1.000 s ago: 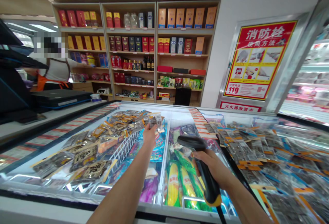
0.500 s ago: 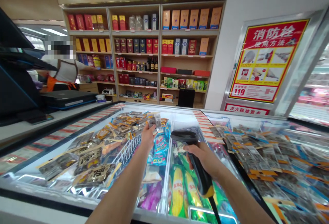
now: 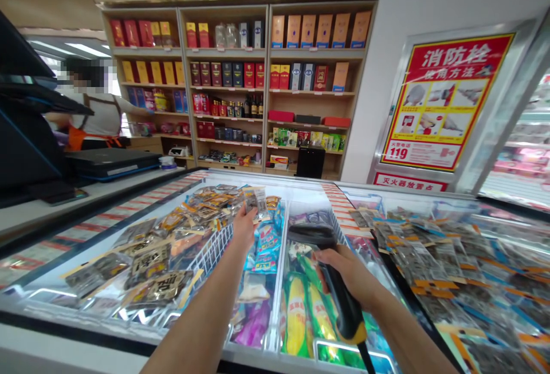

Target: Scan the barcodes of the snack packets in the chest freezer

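My left hand (image 3: 244, 226) pinches a small clear snack packet (image 3: 256, 200) over the far part of the chest freezer. In my right hand (image 3: 350, 275) is a black and yellow barcode scanner (image 3: 313, 235), its head turned toward the packet and its cable hanging down. Fingers wrap the scanner's handle; its trigger area is partly hidden. Many similar snack packets (image 3: 150, 265) lie left of my left arm on the freezer. Below and between my hands are blue wrapped packs (image 3: 266, 251) and yellow-green corn-shaped packs (image 3: 296, 311).
A second pile of packets (image 3: 455, 265) lies on the right. White wire baskets (image 3: 210, 251) divide the freezer. Behind stand shelves (image 3: 230, 53) of boxed bottles. A person in an orange apron (image 3: 99, 116) stands at back left, beyond a black checkout machine (image 3: 30, 139).
The scanner in my right hand has dropped slightly and shifted a little right. My left hand with the packet moved slightly left. The person at the back shifted slightly left.
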A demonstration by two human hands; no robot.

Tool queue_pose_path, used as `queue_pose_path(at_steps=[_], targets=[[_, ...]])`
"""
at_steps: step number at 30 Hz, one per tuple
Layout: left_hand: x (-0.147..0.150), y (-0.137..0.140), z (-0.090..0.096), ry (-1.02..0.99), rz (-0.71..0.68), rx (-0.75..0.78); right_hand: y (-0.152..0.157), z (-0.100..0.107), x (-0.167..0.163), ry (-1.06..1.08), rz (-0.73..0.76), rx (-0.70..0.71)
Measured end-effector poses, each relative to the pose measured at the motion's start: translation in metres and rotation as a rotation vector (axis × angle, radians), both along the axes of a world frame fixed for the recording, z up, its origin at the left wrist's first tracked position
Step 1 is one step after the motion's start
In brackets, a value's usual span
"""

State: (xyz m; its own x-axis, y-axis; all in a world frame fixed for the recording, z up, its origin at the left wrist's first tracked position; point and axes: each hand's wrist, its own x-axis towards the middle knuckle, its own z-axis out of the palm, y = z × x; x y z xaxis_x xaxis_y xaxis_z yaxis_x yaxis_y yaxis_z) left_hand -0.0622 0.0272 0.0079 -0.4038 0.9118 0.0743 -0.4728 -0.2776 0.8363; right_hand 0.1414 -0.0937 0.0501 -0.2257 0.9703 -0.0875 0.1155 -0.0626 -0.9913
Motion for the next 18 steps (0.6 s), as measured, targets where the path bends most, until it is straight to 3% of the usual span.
queue_pose_path(at_steps=[12, 18], targets=[[-0.001, 0.004, -0.004, 0.010, 0.001, -0.006, 0.002, -0.001, 0.003, -0.037, 0.013, 0.009], [0.005, 0.000, -0.004, 0.066, 0.037, -0.032, 0.012, 0.001, 0.010, 0.011, -0.085, 0.057]])
